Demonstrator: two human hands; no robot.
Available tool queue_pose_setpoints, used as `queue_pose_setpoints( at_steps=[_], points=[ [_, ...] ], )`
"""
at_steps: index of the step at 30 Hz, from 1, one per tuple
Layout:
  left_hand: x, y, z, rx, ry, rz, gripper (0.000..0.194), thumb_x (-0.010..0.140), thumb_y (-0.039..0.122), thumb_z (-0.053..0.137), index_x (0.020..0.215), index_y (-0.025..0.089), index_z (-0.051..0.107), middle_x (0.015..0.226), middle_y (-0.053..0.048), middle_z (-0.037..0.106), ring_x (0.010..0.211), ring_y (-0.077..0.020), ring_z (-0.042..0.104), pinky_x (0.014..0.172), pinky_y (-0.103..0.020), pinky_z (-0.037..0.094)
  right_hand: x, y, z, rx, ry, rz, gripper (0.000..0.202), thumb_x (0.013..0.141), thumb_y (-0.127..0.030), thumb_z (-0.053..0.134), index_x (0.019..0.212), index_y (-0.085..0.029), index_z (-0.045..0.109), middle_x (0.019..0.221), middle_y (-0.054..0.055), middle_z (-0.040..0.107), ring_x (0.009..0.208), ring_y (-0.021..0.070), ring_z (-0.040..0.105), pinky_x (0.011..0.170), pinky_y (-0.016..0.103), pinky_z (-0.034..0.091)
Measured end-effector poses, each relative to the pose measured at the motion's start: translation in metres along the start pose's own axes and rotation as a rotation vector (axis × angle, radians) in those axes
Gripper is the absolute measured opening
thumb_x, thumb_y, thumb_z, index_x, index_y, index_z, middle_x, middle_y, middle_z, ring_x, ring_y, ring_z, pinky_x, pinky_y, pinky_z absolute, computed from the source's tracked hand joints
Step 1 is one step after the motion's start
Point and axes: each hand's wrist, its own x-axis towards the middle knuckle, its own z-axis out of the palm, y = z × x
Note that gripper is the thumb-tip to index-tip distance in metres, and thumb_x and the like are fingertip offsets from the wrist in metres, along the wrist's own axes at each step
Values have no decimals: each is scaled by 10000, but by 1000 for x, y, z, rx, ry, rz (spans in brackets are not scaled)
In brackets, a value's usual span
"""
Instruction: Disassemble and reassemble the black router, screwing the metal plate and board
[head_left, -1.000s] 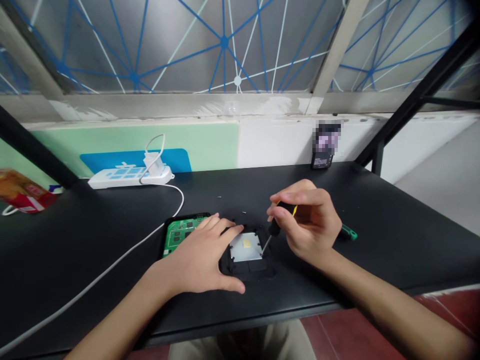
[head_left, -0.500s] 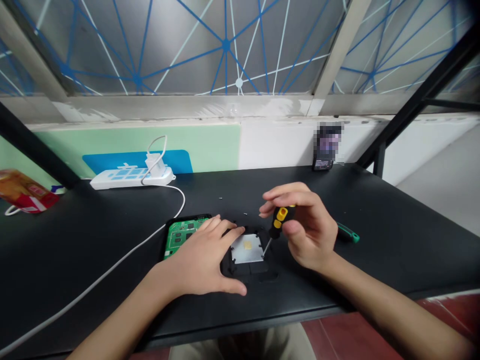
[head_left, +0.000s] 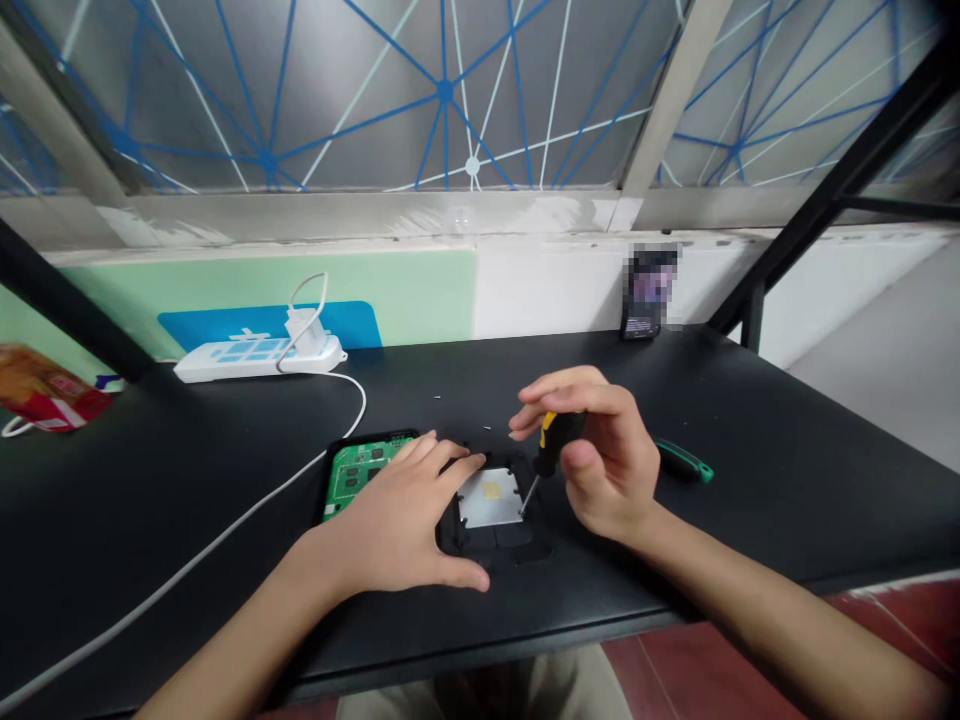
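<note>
My right hand (head_left: 607, 450) grips a black and yellow screwdriver (head_left: 559, 438) by its handle. The tool leans, with its tip at the lower right corner of a silver metal plate (head_left: 480, 508). That plate, with a tan square pad on it, sits in a black plastic housing (head_left: 495, 540). Fingers spread, my left hand (head_left: 409, 510) lies flat over the housing's left side and holds nothing. Partly under it is a green circuit board (head_left: 352, 475) in a black case; the part beneath my hand is hidden.
Two small screws lie on the black table (head_left: 720, 540) beyond the housing. A green and black tool (head_left: 686, 462) rests behind my right wrist. At the back stand a white power strip (head_left: 225, 362) with a cable, a phone (head_left: 643, 300) and a red-orange packet (head_left: 49, 390).
The screwdriver handle has turned in my right hand, so less yellow shows. Its tip stays at the plate's corner and my left hand keeps its place. The whole view has shifted slightly.
</note>
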Motion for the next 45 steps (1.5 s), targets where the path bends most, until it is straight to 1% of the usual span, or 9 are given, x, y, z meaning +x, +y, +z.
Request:
queue_pose_setpoints(
  at_steps=[4, 12, 16, 19, 29, 33, 36, 43, 45],
  points=[
    [0, -1, 0, -1, 4, -6, 992, 707, 741, 749, 1476, 200, 432, 1417, -140, 536, 1384, -400, 452, 1230, -601, 202, 1, 1, -2, -150, 43, -25, 299, 844, -122, 721, 1118, -229, 671, 971, 42, 633, 816, 174, 672, 620, 332, 621],
    [0, -1, 0, -4, 0, -1, 971, 721, 747, 728, 1471, 202, 438, 1407, -134, 541, 1379, -401, 459, 1222, -610, 215, -5, -3, 5, 51, 63, 69, 327, 1034, -184, 371, 1260, -234, 602, 1113, 73, 712, 864, 179, 740, 712, 389, 649],
    [0, -1, 1, -19, 9, -8, 981, 703, 744, 748, 1470, 213, 445, 1410, -131, 544, 1380, -410, 457, 1223, -612, 215, 1, 0, -1, -66, 48, -31, 233, 953, -239, 587, 1173, -214, 659, 1050, 72, 655, 808, 186, 706, 639, 385, 632],
    [0, -1, 1, -17, 11, -7, 1000, 697, 740, 758, 1474, 197, 441, 1421, -141, 538, 1385, -410, 450, 1228, -605, 212, 3, 0, -4, -210, 66, -62, 279, 856, -137, 703, 1121, -221, 685, 952, 44, 644, 803, 184, 680, 633, 368, 620],
    [-1, -2, 2, -18, 14, -1, 975, 713, 744, 738, 1472, 209, 444, 1406, -131, 548, 1376, -410, 465, 1223, -616, 217, -4, -4, 5, 70, 81, 97, 335, 1039, -195, 367, 1243, -228, 630, 1156, 78, 720, 916, 195, 739, 749, 409, 646],
    [1, -1, 1, -14, 5, -5, 988, 708, 748, 741, 1468, 187, 452, 1403, -134, 547, 1383, -406, 455, 1231, -603, 212, 0, -1, -1, -25, 66, -16, 238, 962, -263, 564, 1165, -207, 676, 1085, 80, 648, 835, 200, 712, 656, 404, 640],
    [2, -1, 1, -17, 15, 2, 973, 709, 730, 752, 1469, 204, 449, 1402, -125, 551, 1381, -399, 461, 1231, -603, 212, 2, -1, -4, -204, 66, -50, 306, 844, -146, 714, 1136, -230, 689, 962, 41, 648, 809, 192, 692, 658, 384, 632],
    [0, -2, 1, -21, 13, 0, 976, 710, 754, 734, 1467, 209, 447, 1406, -125, 547, 1378, -399, 463, 1228, -608, 211, -2, -4, 3, 21, 108, 60, 332, 1015, -167, 403, 1219, -227, 658, 1111, 74, 731, 890, 199, 746, 734, 408, 649],
    [0, -1, 1, -21, 10, -5, 976, 707, 750, 740, 1464, 206, 450, 1416, -127, 541, 1385, -403, 454, 1227, -610, 213, -1, -3, 1, 27, 93, 32, 289, 1009, -231, 441, 1170, -216, 681, 1116, 87, 722, 878, 210, 737, 706, 415, 649]
  ],
)
